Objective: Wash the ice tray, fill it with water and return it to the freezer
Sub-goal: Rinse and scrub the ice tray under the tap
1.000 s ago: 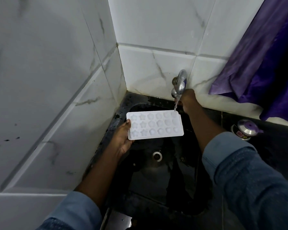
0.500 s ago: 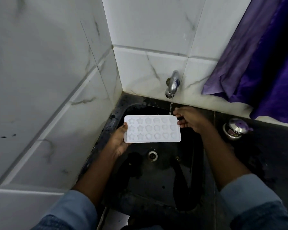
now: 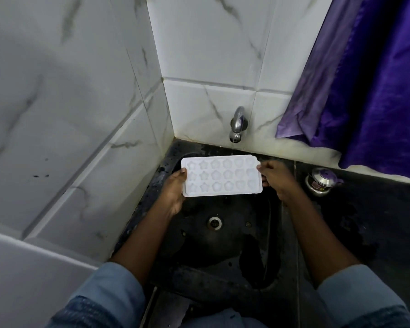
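Note:
A white ice tray (image 3: 221,176) with star and flower shaped cells is held level over the black sink (image 3: 223,245), just below the steel tap (image 3: 237,121). My left hand (image 3: 174,192) grips its left end, thumb on top. At the tray's right end my right hand (image 3: 273,178) pinches the edge with its fingers. A thin stream of water falls from the tap onto the tray's far right corner.
The sink's drain (image 3: 215,222) lies under the tray. White marble-look tiles close in the left and back. A purple curtain (image 3: 365,79) hangs at the right, above a small steel lidded pot (image 3: 321,182) on the dark counter.
My right hand left the tap, came down and took hold of the tray's right end. The water stream thinned. The tray stayed under the tap in my left hand.

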`<control>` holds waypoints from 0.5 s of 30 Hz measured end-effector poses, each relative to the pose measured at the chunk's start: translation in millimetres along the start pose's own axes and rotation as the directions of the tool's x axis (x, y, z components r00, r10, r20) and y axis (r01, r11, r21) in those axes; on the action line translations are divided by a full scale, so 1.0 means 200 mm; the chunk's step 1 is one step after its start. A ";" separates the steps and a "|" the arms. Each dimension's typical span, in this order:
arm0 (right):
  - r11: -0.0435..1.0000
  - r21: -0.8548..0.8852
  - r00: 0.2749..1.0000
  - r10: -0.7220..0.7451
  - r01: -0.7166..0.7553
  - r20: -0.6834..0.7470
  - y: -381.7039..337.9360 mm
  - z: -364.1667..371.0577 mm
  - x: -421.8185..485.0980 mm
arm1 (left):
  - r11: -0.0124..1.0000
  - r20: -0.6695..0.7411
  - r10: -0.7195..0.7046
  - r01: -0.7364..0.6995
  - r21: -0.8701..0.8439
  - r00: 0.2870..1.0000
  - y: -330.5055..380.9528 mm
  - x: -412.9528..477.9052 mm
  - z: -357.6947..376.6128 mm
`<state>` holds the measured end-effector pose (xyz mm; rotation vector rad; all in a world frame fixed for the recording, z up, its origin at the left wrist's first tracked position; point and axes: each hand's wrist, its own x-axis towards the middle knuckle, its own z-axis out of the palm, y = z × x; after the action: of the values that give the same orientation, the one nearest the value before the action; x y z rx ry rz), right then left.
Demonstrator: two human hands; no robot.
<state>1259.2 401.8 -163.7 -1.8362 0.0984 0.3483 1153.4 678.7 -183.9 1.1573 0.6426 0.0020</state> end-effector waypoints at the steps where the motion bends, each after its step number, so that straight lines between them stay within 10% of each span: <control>1: 0.999 0.010 0.999 -0.042 0.042 -0.025 -0.02 -0.01 -0.02 | 0.997 -0.019 0.049 -0.047 0.058 0.999 0.02 -0.01 0.01; 15: 0.917 0.032 0.898 -0.381 0.397 -0.222 -0.09 -0.04 -0.29 | 0.608 0.027 0.661 -0.556 0.567 0.750 0.22 -0.32 0.03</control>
<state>1211.0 392.6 -127.9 -1.7627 -0.1091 -0.1336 1118.0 672.9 -114.7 1.9236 0.3743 0.5635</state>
